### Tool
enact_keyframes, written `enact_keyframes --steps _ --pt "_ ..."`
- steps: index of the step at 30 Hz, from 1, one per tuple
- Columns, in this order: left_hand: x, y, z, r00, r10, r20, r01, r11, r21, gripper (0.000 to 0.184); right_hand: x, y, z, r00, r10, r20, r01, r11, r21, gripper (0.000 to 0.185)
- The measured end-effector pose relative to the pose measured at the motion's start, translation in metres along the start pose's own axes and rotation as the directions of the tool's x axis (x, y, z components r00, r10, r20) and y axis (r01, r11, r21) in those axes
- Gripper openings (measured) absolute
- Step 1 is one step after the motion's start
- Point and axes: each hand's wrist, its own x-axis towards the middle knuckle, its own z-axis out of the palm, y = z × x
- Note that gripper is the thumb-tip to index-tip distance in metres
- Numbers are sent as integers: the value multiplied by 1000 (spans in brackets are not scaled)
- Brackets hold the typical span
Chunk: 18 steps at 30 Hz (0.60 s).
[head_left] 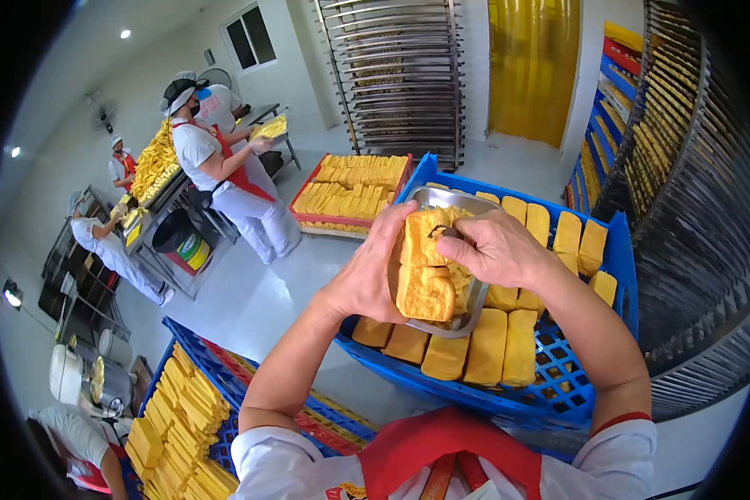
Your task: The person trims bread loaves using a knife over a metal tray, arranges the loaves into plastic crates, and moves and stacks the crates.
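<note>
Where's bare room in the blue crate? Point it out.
In the blue crate, lattice shows bare between the front yellow blocks and your right forearm; something small might fit. Crowded: the block-packed front left and around the metal tray.

A yellow loaf (426, 283), creased across its middle, is held in the left hand (367, 262) over a metal tray (472, 310) of yellow scraps. A dark patch at its upper end is touched by the right hand (508, 250); whether anything is pinched there cannot be told. The tray is set among blocks (487, 346) in a blue crate (629, 283). Beyond, to the left, a red crate (333, 221) is filled with yellow pieces, and a yellow sheet (269, 127) is held by a person in a red apron (217, 158).
</note>
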Motion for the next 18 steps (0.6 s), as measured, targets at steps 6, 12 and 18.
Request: enact_keyframes --steps 6,12,18 --pt "-8 -28 2 993 -116 -17 116 993 23 132 3 12 9 985 127 117 -142 981 135 64" --pt "-6 -30 -9 976 -201 -86 206 978 47 134 -9 22 15 990 136 28 -130 980 -151 57" --pt "-3 -28 -1 980 -167 -112 175 983 62 134 -13 -1 32 989 26 -147 -29 999 -15 48"
